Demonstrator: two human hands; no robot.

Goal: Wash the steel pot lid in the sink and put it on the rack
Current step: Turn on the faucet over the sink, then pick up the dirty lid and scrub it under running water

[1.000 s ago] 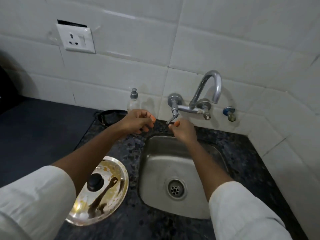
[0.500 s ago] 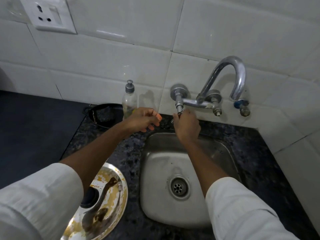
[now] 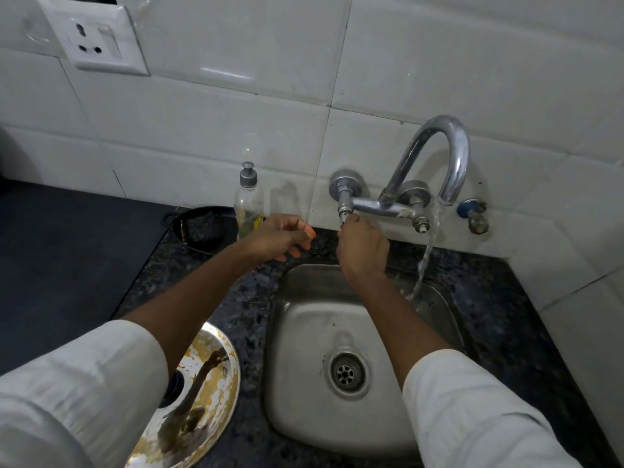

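The steel pot lid, smeared with yellow-brown food and bearing a black knob, lies on the dark granite counter left of the sink, partly hidden under my left sleeve. My right hand is closed around the tap handle below the wall-mounted tap. Water streams from the spout into the back right of the steel sink. My left hand hovers over the counter left of the tap, fingers loosely curled, holding nothing. No rack is in view.
A clear soap bottle stands against the tiled wall left of the tap. Beside it sits a black bowl holding a scrub pad. A small blue-capped valve juts from the wall on the right. A wall socket is upper left.
Water now runs from the spout; earlier it was dry. My right hand closed over the tap handle and turned it. The camera moved closer to the wall.
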